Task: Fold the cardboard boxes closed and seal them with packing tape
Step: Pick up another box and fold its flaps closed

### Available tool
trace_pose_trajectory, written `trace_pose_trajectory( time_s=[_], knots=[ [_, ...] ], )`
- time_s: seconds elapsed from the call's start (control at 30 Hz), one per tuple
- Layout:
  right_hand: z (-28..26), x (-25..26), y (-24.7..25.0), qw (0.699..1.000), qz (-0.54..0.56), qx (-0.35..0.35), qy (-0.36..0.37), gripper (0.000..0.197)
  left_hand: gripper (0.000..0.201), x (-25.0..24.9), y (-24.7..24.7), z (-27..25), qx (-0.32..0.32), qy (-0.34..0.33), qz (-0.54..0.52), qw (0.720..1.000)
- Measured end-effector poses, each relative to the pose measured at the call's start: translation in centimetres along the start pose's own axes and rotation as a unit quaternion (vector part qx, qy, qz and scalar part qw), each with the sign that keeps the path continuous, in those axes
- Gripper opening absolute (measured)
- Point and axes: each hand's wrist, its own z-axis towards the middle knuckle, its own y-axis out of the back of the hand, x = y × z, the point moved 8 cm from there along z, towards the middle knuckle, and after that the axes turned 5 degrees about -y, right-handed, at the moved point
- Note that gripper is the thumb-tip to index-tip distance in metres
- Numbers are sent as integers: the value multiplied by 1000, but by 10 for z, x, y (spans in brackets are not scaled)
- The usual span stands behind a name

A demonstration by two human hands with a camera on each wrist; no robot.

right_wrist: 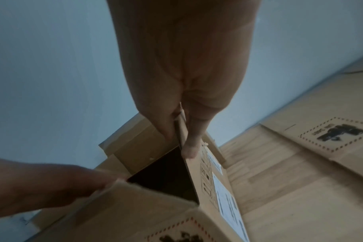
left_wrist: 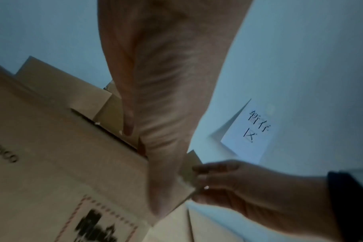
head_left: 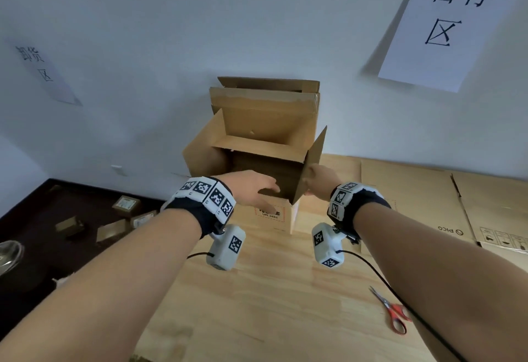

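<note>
Box interior is dark; contents cannot be made out. The near flap is hidden under the left hand (head_left: 253,190), and the printed label on the box front is partly covered, only "UN 3481" legible. Both wrist views are dim and blurred. Small cartons on the dark floor (head_left: 71,218) at 9 o'clock are too small to read; a shiny round object at the left edge is cut off. Surface: light wooden desk (head_left: 271,290) against a pale wall. Two paper signs (head_left: 445,21) with printed characters hang on the wall, one at 1 o'clock, a fainter one at 10 o'clock. Flattened cardboard sheets (head_left: 414,204) lie on the desk at 3 o'clock, one marked "PICO". Red-handled scissors (head_left: 393,311) lie at 5 o'clock, just beside a black cable. The open cardboard box (head_left: 265,144) stands upright at 12 o'clock near the wall, far and side flaps raised. Left grip: fingers extended and flat over the near rim of the opening, touching cardboard, not curled round it. Right hand (head_left: 320,178) grip: thumb and fingers closed in a pinch on the edge of the right side flap (head_left: 313,164), which stands tilted outward; the right wrist view shows the flap edge between thumb and fingers.
</note>
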Motion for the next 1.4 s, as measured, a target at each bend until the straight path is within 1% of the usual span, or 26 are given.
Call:
trace_pose_trajectory(
  time_s=[0.07,0.13,0.2,0.3,0.4,0.47,0.5,0.6,0.63,0.67,0.73,0.83,0.9,0.97,1.03,1.1,1.13,1.17,1.2,1.23,1.3,1.33,1.4],
  knots=[
    [1,9,-6,999,40,3,25,55,42,5,-3,3,-31,14,70,997],
    [-1,13,-7,997,58,-1,45,57,49,13,-1,1,-63,53,122,989],
    [-4,12,-3,996,71,-18,52,59,49,19,2,-1,-85,89,149,981],
    [-8,-6,9,993,99,-58,22,59,43,17,5,2,-118,101,151,976],
    [-14,-43,18,992,99,-73,-39,55,51,15,4,7,-129,93,101,982],
    [-19,-70,23,990,100,-74,-68,52,58,1,8,8,-154,61,48,985],
    [-22,-85,26,988,103,-80,-81,50,58,-13,15,8,-180,34,38,982],
    [-39,-134,33,982,107,-92,-129,47,53,-69,36,13,-279,-74,63,955],
    [-46,-151,34,979,113,-91,-145,46,53,-89,38,18,-298,-108,62,946],
    [-53,-170,35,975,122,-92,-159,45,55,-107,37,27,-302,-134,56,942],
    [-70,-211,40,968,133,-99,-190,44,57,-143,26,49,-276,-170,49,945],
    [-98,-279,49,951,147,-97,-256,41,50,-190,2,84,-219,-195,34,955],
    [-119,-324,56,938,154,-101,-292,40,47,-213,-16,106,-188,-197,3,962],
    [-141,-365,64,924,156,-105,-334,39,47,-226,-36,131,-164,-184,-30,969],
    [-162,-398,67,911,160,-91,-369,36,46,-236,-55,154,-140,-163,-61,975],
    [-179,-431,62,897,172,-84,-399,34,44,-244,-75,173,-114,-127,-93,981],
    [-182,-451,51,895,171,-59,-407,35,44,-247,-84,181,-99,-101,-109,984],
    [-181,-470,36,913,114,-1,-392,35,45,-249,-94,187,-83,-72,-124,986],
    [-181,-485,22,926,63,35,-371,36,46,-251,-105,193,-67,-42,-137,987],
    [-186,-496,17,923,55,41,-379,36,48,-252,-115,198,-52,-16,-149,987],
    [-206,-507,24,870,197,-2,-452,36,51,-256,-134,206,-30,14,-160,987],
    [-214,-509,28,857,217,-39,-466,38,51,-258,-143,209,-26,22,-161,986],
    [-222,-519,29,856,190,-46,-478,45,48,-261,-157,215,-21,30,-150,988]
  ],
)
